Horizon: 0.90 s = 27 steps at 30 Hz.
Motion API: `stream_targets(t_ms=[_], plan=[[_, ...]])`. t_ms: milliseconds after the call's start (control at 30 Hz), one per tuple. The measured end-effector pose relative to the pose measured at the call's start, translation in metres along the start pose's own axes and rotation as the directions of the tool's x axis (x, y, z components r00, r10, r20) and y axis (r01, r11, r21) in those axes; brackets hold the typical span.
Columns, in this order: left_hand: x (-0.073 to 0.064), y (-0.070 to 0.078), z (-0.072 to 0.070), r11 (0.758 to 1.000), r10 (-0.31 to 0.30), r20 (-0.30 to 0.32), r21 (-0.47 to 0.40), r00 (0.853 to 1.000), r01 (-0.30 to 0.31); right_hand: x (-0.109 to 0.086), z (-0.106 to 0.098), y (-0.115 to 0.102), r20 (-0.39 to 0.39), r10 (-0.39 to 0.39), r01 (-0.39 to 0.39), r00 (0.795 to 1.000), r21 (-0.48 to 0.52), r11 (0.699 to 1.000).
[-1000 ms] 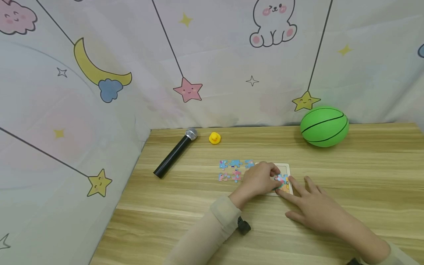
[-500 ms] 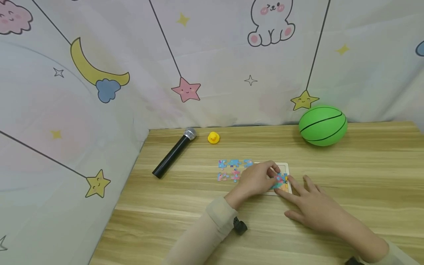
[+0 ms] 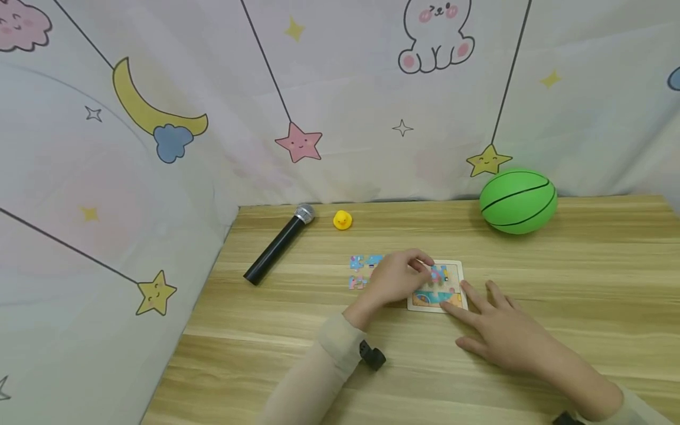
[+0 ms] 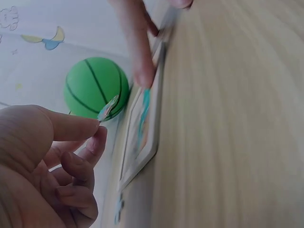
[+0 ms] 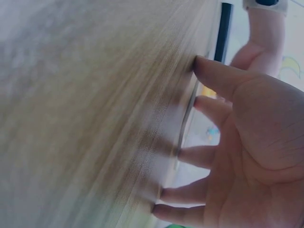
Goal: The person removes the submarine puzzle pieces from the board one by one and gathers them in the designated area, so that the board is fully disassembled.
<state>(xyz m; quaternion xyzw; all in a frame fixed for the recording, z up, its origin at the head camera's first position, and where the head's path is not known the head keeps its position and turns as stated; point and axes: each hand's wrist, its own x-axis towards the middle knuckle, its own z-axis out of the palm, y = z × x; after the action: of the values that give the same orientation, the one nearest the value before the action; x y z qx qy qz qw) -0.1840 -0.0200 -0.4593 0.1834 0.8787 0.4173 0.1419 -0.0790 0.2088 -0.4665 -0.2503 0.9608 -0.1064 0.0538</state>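
Between thumb and index finger, my left hand (image 3: pixel 395 277) pinches a pink and blue jigsaw piece (image 3: pixel 438 274). In the left wrist view that piece (image 4: pixel 108 108) is seen nearly edge-on, raised off the puzzle tray (image 4: pixel 151 151). The pale-rimmed tray (image 3: pixel 464 273) lies flat on the table, a teal and orange strip of picture along its near side. My right hand (image 3: pixel 504 333) has its fingers spread, the index fingertip on the tray's near right part. In the right wrist view the right hand's fingertips (image 5: pixel 187 156) reach down to the table and tray edge.
Several loose jigsaw pieces (image 3: pixel 356 263) lie left of the tray, partly hidden by the left hand. Further back are a black microphone (image 3: pixel 276 248), a yellow rubber duck (image 3: pixel 342 220) and a green ball (image 3: pixel 517 202). A printed cloth (image 3: pixel 361 171) hangs behind the table.
My left hand has moved left and up with the jigsaw piece, away from the tray's right side, uncovering more of the tray. The right hand stays in place.
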Motion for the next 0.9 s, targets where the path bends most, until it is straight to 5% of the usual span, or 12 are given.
stream_targets(t_ms=[467,900], plan=[[-0.018,-0.027,-0.050,0.994,-0.109,-0.014,0.014,0.994,0.109,0.000,0.000,0.000,0.015,0.010,-0.010,1.000,0.000,1.000],[-0.023,-0.037,-0.051,0.984,-0.115,-0.017,0.132,0.993,0.116,0.001,-0.003,-0.002,0.015,0.006,-0.006,1.000,-0.001,1.000]])
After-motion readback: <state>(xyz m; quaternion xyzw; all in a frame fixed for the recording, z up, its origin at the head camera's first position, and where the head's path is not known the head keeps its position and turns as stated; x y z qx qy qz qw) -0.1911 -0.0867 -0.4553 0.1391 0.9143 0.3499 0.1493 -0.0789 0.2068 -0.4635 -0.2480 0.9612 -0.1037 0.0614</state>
